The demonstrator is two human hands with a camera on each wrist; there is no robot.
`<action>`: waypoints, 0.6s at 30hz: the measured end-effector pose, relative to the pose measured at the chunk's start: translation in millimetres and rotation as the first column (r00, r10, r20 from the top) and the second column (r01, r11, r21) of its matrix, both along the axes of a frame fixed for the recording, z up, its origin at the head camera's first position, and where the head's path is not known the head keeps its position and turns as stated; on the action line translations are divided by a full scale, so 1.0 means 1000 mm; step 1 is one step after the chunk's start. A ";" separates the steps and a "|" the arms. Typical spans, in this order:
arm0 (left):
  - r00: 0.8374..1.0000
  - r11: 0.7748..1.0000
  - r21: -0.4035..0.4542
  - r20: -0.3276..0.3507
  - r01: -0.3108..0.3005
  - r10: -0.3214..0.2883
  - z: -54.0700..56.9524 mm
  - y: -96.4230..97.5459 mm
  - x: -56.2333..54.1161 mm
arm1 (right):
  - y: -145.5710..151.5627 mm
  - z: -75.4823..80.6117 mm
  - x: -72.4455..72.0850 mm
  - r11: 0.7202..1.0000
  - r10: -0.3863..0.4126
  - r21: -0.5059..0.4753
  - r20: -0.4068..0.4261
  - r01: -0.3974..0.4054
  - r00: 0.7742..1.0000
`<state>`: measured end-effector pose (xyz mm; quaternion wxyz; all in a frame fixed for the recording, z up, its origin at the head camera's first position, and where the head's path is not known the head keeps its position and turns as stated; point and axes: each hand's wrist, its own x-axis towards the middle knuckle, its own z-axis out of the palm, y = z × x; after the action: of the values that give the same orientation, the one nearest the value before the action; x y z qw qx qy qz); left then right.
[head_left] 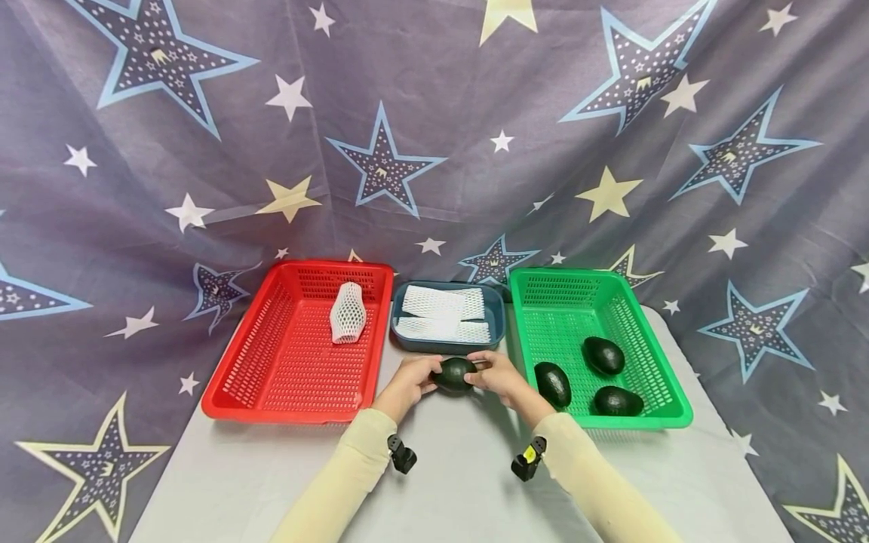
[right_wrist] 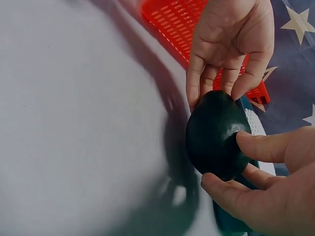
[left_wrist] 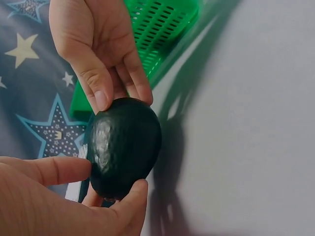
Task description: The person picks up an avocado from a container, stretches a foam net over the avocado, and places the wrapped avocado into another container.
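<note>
Between both hands, just in front of the blue bin, is a dark green avocado [head_left: 453, 375]. My left hand [head_left: 411, 378] grips one end of it with thumb and fingers. At the opposite end my right hand [head_left: 499, 377] pinches it. In the left wrist view the avocado [left_wrist: 127, 147] shows a glossy, bumpy skin and casts a shadow on the table. The right wrist view shows the same avocado [right_wrist: 217, 135] with fingertips at both ends. The blue bin [head_left: 448, 348] holds several white foam net sleeves [head_left: 434, 303], lying flat.
To the left stands a red basket [head_left: 292, 414] with one foam-net-wrapped item [head_left: 348, 313] inside. On the right, a green basket [head_left: 652, 317] contains three avocados [head_left: 603, 355]. A starry curtain [head_left: 434, 136] hangs behind the white table [head_left: 462, 483].
</note>
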<state>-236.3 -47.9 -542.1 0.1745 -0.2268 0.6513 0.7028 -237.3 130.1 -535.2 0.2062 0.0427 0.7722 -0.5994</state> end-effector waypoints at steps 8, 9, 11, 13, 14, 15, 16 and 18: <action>1.000 1.000 0.005 0.007 -0.017 0.016 -0.005 0.002 -0.002 | -0.001 -0.001 -0.002 1.000 -0.009 0.000 0.022 0.009 1.000; 1.000 1.000 0.003 0.008 -0.016 0.016 -0.006 0.002 -0.002 | -0.001 -0.002 -0.002 1.000 -0.011 0.000 0.027 0.011 1.000; 1.000 1.000 0.001 0.013 -0.015 0.015 -0.007 0.003 -0.003 | -0.001 -0.003 -0.002 1.000 -0.013 -0.004 0.038 0.014 0.999; 1.000 1.000 0.001 0.017 -0.014 0.014 -0.008 0.003 -0.003 | -0.001 -0.004 -0.003 1.000 -0.020 -0.009 0.051 0.020 0.998; 1.000 1.000 0.003 0.017 -0.017 0.017 -0.009 0.003 -0.003 | -0.002 -0.004 -0.003 1.000 -0.021 -0.012 0.056 0.022 0.998; 1.000 1.000 0.006 0.018 -0.020 0.020 -0.009 0.003 -0.003 | -0.002 -0.005 -0.003 1.000 -0.024 -0.016 0.058 0.025 0.998; 1.000 1.000 0.007 0.018 -0.022 0.022 -0.009 0.003 -0.003 | -0.002 -0.005 -0.003 1.000 -0.024 -0.018 0.055 0.025 0.998; 1.000 1.000 0.007 0.017 -0.025 0.025 -0.010 0.002 -0.003 | -0.002 -0.005 -0.004 0.999 -0.025 -0.027 0.052 0.026 0.998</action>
<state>-239.0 -45.6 -551.8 0.1718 -0.2402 0.6443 0.7055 -241.1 128.4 -540.0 0.2190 0.0651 0.7578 -0.6112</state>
